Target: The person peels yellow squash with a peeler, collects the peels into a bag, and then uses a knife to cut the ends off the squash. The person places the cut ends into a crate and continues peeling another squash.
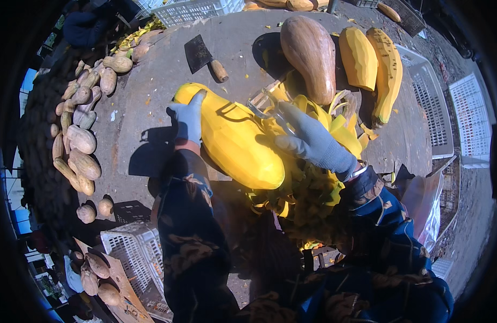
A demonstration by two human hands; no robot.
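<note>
A large peeled yellow squash [236, 141] lies slantwise on the wooden tabletop [151, 89]. My left hand [188, 117], in a pale grey work glove, grips its far left end with the thumb on top. My right hand [315, 139], gloved alike, is closed around a peeler [254, 105] whose metal frame is at the squash's upper right side. Whether the blade touches the flesh cannot be made out. Yellow peelings [345, 133] are heaped under and beyond my right hand and hang over the near edge.
Beyond my hands are a cleaver [200, 54] with a wooden handle, an unpeeled tan squash [309, 56] and two peeled squashes [356, 56]. Several unpeeled squashes [83, 139] line the left. Plastic crates [434, 105] stand right, another crate [131, 250] near left. A person [85, 28] is at far left.
</note>
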